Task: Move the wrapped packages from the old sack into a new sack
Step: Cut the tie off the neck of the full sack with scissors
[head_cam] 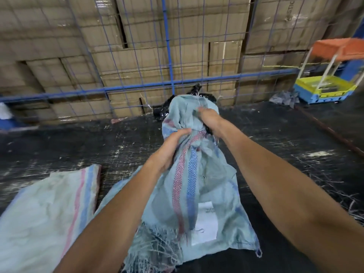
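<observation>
Head view: a person bends over a dark, scuffed floor point(275, 154) strewn with loose fibres, working a worn pale-green woven sack, the old sack point(199, 186), which lies lengthwise away from the camera with its frayed end nearest. The left hand point(173, 146) is closed on a bunch of the fabric at mid-length, along the red and blue stripe, while the right hand point(206, 119) grips the cloth farther up, near the far end. Just beyond that end, black wrapped packages point(163, 111) show against the floor, close to the blue wire fence point(169, 56) that holds back stacked cardboard boxes point(137, 36). A white label point(205, 223) shows through the weave near the frayed end. A second, cleaner sack, the new sack point(49, 213), lies flat at the left, just beside the old one, its mouth not visible. To do this step well, it seems best to keep both grips firm, draw the fabric back evenly so the contents slide out the far end, and avoid tearing the frayed weave. A coloured toy cart point(325, 87) stands at far right.
</observation>
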A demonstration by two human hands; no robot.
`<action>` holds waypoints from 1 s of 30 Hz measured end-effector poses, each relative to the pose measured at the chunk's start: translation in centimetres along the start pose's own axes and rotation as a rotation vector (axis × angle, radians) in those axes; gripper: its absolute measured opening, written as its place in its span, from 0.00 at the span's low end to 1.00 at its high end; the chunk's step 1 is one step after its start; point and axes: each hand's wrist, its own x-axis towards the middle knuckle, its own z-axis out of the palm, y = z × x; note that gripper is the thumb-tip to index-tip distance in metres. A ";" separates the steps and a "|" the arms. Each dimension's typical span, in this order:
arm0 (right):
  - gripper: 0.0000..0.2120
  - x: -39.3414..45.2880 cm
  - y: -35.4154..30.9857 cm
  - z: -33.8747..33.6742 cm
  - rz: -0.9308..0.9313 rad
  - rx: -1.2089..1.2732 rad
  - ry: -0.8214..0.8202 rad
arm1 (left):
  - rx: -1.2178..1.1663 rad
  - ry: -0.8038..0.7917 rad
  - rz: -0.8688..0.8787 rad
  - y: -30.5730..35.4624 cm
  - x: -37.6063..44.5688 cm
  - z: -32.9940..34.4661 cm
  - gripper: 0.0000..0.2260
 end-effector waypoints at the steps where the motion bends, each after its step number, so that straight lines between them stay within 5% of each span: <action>1: 0.23 0.4 -0.6 0.3 0.003 -0.016 -0.003 | 0.012 0.020 0.028 0.5 0.1 -0.7 0.14; 5: 0.12 0.1 -2.8 0.7 -0.116 -0.029 -0.005 | 0.024 0.234 0.105 1.1 1.2 -2.8 0.14; 8: 0.14 -1.1 -2.3 1.9 -0.209 -0.034 -0.108 | -0.065 0.332 0.098 0.7 2.3 -3.6 0.13; 15: 0.02 -3.1 3.0 6.1 -0.437 -0.308 0.055 | -0.279 0.281 -0.021 0.3 3.4 -5.9 0.16; 20: 0.10 -3.2 4.0 6.4 -0.487 -0.214 -0.029 | -0.292 0.378 -0.038 -0.2 4.4 -6.9 0.35; 25: 0.07 -3.6 4.9 7.1 -0.645 -0.633 0.248 | -0.282 0.550 -0.021 0.5 5.0 -6.1 0.25; 30: 0.14 -4.7 5.1 7.0 -0.455 -0.811 0.226 | -0.327 0.566 -0.010 0.8 5.7 -6.2 0.28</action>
